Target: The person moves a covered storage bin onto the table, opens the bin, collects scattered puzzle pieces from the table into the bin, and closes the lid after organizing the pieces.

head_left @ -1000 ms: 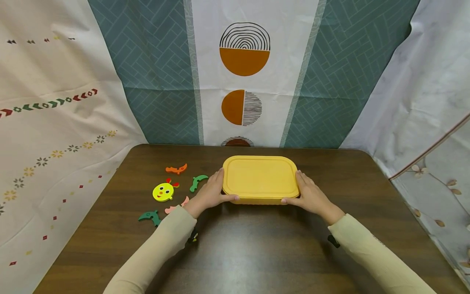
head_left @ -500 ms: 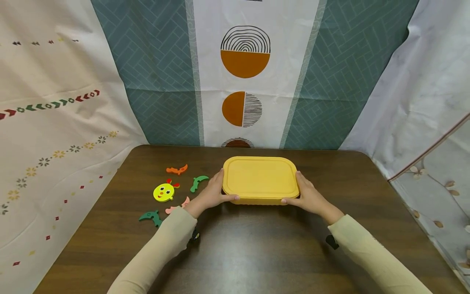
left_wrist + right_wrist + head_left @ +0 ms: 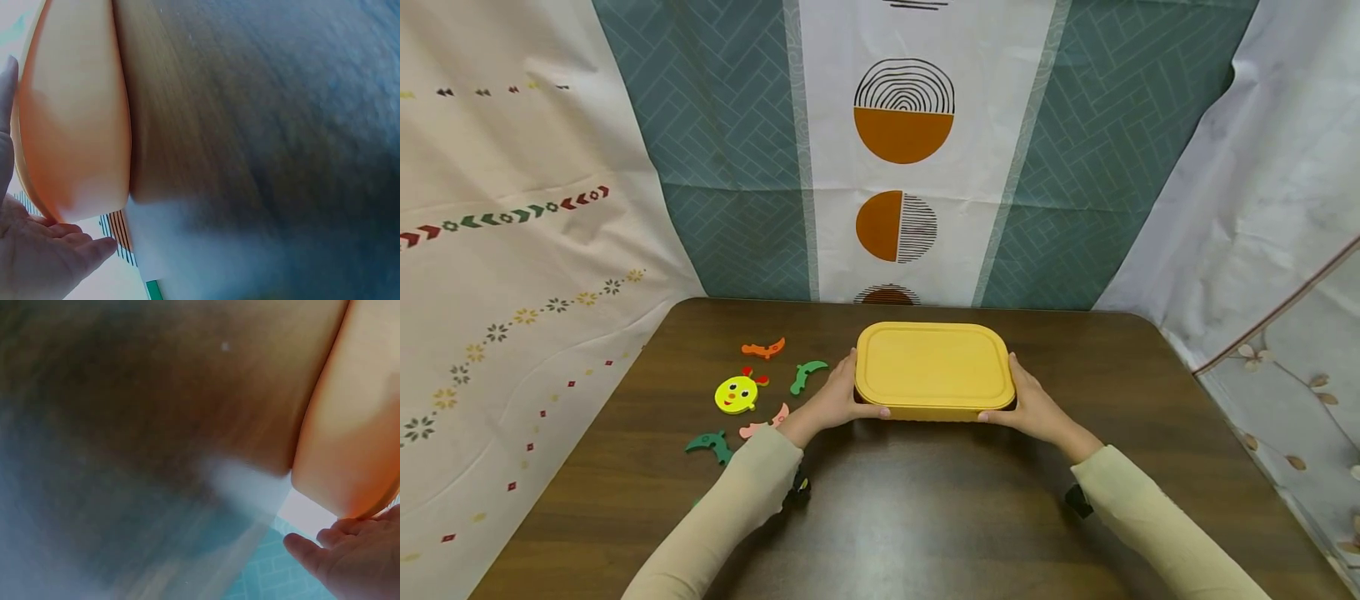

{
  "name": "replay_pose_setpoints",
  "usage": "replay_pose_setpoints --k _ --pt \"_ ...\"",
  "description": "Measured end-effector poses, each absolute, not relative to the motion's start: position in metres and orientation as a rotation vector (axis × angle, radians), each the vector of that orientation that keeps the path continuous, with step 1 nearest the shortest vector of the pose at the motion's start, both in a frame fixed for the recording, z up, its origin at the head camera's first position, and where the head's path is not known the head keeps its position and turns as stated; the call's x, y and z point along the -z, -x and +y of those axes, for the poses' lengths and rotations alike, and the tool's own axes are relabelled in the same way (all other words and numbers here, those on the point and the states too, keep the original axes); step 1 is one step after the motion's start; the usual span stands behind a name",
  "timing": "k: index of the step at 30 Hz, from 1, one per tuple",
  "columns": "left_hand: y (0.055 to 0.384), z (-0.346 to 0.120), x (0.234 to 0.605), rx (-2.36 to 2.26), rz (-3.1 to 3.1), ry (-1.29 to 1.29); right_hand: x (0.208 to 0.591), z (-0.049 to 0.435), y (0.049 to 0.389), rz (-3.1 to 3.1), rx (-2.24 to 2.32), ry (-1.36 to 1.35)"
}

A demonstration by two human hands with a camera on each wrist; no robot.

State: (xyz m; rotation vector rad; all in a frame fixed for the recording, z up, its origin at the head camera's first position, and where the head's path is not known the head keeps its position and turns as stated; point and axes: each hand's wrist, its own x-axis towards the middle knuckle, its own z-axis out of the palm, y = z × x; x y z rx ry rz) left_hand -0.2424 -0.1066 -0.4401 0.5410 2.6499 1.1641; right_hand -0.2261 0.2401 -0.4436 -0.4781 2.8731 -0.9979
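Observation:
A yellow plastic box with a lid (image 3: pixel 935 367) sits on the brown table, lid side up. My left hand (image 3: pixel 833 400) grips its left end, thumb across the front wall and fingers along the side. At the opposite end my right hand (image 3: pixel 1036 408) holds the box the same way. In the left wrist view the box's wall (image 3: pixel 75 119) lies between the thumb and the fingers (image 3: pixel 69 240). The right wrist view shows the fingers (image 3: pixel 350 540) touching the box's far corner; the thumb is out of that view.
Left of the box lie toy pieces: a yellow smiling face (image 3: pixel 736 394), an orange piece (image 3: pixel 763 348), a green one (image 3: pixel 806 377), a pink one (image 3: pixel 765 422) and a dark green one (image 3: pixel 711 446). The left sleeve partly covers others. Patterned cloth (image 3: pixel 737 167) hangs behind the table (image 3: pixel 925 508).
The head view has tilted slightly, so everything sits a little lower in it. Both hands keep their hold on the box, which stays in place on the table.

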Motion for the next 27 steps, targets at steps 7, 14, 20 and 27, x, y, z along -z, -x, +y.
replay_pose_setpoints --k 7,14,20,27 --pt "0.2415 -0.1049 0.4387 -1.180 2.656 -0.543 0.4455 0.2402 0.2277 2.866 1.045 0.479" --pt "0.2431 -0.1042 0.4393 -1.188 2.667 -0.569 0.4441 0.2407 0.2278 2.850 1.054 0.446" --pt "0.2452 -0.1049 0.4391 -1.210 2.665 -0.582 0.4413 0.2404 0.2297 2.839 1.052 0.428" --pt "0.2474 -0.1056 0.4386 -1.198 2.661 -0.560 0.4434 0.2406 0.2319 2.839 1.064 0.425"
